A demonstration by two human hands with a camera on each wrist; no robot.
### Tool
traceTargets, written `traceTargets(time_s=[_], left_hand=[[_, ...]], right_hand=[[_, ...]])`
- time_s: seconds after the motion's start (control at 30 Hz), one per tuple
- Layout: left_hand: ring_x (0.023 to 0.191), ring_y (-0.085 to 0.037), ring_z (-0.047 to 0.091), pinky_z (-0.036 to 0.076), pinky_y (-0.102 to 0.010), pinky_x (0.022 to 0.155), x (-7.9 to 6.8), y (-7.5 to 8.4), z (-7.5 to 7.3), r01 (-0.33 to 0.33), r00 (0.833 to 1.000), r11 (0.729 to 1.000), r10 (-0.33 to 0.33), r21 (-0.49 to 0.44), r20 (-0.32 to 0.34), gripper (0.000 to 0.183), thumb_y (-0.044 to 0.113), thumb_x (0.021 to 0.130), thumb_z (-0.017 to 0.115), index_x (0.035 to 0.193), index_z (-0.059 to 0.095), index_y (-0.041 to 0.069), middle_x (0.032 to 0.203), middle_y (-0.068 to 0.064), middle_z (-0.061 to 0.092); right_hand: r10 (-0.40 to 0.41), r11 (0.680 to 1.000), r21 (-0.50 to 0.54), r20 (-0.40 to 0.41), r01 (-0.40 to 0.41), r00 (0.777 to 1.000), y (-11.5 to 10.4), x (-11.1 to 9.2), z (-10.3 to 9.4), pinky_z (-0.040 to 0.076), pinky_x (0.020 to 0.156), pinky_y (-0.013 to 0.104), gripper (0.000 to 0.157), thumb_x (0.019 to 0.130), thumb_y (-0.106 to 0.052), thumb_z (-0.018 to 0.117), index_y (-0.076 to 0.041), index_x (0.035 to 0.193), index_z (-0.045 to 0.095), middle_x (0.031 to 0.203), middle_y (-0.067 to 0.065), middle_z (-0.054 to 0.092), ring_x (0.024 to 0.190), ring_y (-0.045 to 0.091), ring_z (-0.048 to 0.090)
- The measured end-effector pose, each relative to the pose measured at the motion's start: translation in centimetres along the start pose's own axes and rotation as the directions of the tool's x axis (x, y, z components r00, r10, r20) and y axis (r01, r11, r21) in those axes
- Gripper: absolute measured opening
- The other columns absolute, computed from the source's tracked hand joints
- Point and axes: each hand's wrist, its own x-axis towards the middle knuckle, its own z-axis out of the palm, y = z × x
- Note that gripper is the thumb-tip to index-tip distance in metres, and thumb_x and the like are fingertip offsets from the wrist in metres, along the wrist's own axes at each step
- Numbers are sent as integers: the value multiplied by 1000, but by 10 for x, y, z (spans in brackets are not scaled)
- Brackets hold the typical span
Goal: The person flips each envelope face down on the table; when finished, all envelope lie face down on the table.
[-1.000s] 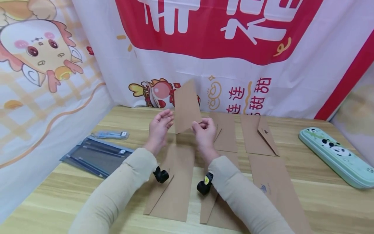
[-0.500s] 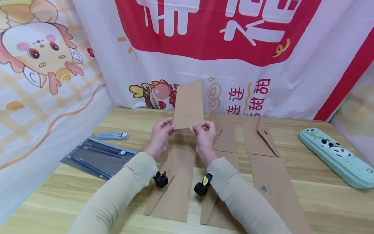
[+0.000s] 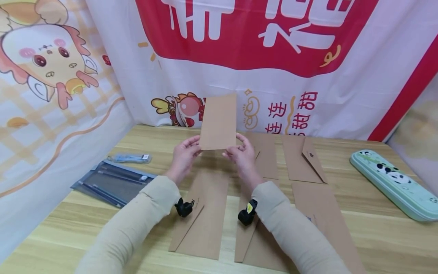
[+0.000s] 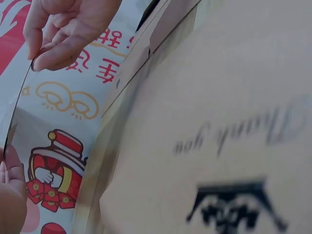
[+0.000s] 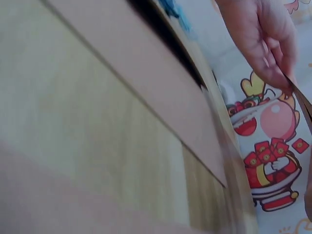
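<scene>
A plain brown kraft-paper envelope (image 3: 219, 121) is held up above the table, its blank face toward the head camera. My left hand (image 3: 184, 156) pinches its lower left corner between thumb and fingers. At the lower right corner, my right hand (image 3: 242, 154) pinches it, with fingers behind the edge. Edge-on, the thin envelope shows in the left wrist view between the right hand (image 4: 73, 29) and the left hand (image 4: 10, 190). Below my hands lies another envelope (image 3: 210, 217) with a slanted flap. Its printed "Thank you" (image 4: 239, 129) appears close up in the left wrist view.
Several more brown envelopes lie in rows, including one at the back right (image 3: 295, 161) and one at the front right (image 3: 328, 217). A dark mesh pouch (image 3: 114, 182) and a small blue packet (image 3: 130, 158) are at left. A green panda pencil case (image 3: 393, 182) sits at right.
The left hand, loose beside the envelope a second ago, has taken hold of its lower left corner. The envelope has turned from a tilted angle to face the head camera squarely.
</scene>
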Motion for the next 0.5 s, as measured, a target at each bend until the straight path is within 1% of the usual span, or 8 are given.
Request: traceTargets(time_s=[0.07, 0.13, 0.2, 0.27, 0.4, 0.5], left_hand=[[89, -9, 57, 47, -27, 95, 1, 1, -5, 12, 1000, 1000, -12, 21, 15, 44, -9, 86, 51, 128, 51, 1, 103, -1, 59], [92, -9, 56, 47, -27, 95, 2, 2, -10, 25, 999, 998, -27, 58, 35, 46, -10, 86, 49, 130, 48, 1, 106, -2, 58], [96, -10, 55, 45, -28, 97, 1, 3, -14, 44, 997, 994, -50, 101, 53, 48, -11, 86, 48, 132, 46, 1, 113, -5, 56], [101, -12, 54, 42, -31, 101, 1, 3, -17, 62, 995, 990, -71, 128, 71, 51, -14, 85, 45, 134, 44, 1, 121, -10, 54], [115, -20, 49, 37, -35, 106, 1, 0, -24, 89, 988, 981, -109, 174, 109, 57, -17, 82, 43, 137, 41, 1, 132, -16, 46], [122, -24, 45, 38, -33, 105, 2, -3, -29, 102, 983, 970, -133, 222, 128, 57, -16, 83, 44, 137, 39, 1, 136, -18, 43]], right_hand=[[29, 995, -94, 52, -24, 998, -2, 2, -3, 56, 62, 23, 67, 79, 16, 54, -10, 139, 40, 69, 3, 53, 61, 12, 60], [63, 980, -192, 87, -46, 994, -3, 4, -6, 56, 62, 23, 70, 80, 15, 55, -12, 142, 36, 67, 3, 54, 60, 12, 60], [105, 953, -295, 101, -71, 989, -3, 6, -8, 56, 64, 24, 74, 81, 13, 57, -15, 144, 32, 67, 3, 54, 59, 11, 60], [147, 919, -383, 104, -97, 984, -2, 6, -9, 57, 67, 26, 76, 82, 11, 58, -16, 146, 29, 67, 4, 54, 60, 12, 61], [213, 868, -475, 100, -142, 972, 1, 7, -10, 57, 69, 28, 77, 83, 8, 59, -16, 148, 23, 72, 8, 55, 67, 18, 63], [231, 845, -514, 104, -147, 967, 5, 7, -10, 57, 66, 26, 78, 83, 7, 60, -13, 148, 21, 80, 18, 60, 71, 22, 63]])
